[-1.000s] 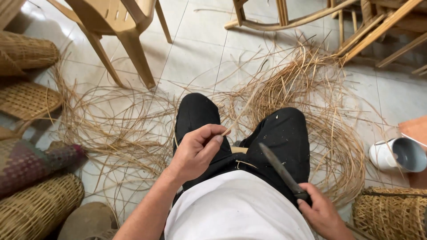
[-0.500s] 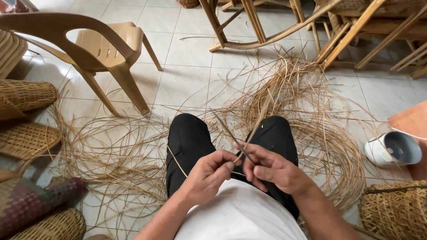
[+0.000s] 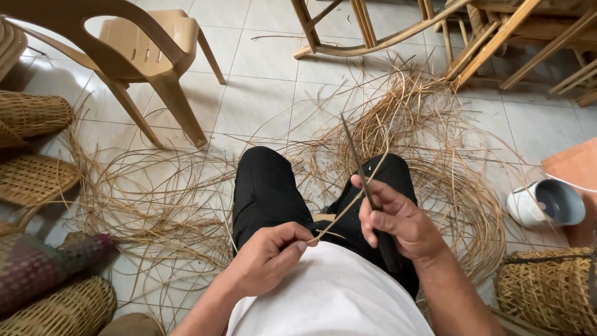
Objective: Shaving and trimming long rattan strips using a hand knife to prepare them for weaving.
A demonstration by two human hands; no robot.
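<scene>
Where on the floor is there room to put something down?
Bare tile lies between the tan plastic chair and the wooden frames. More shows by the white cup lying on its side. It is crowded around the knees, with loose cane strips, and at the left with woven baskets.

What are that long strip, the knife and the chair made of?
The strip looks like dry, matte, tan cane or rattan, bending thinly. The knife blade seems dull dark metal: flat and narrow. The chair looks like smooth moulded beige plastic.
</scene>
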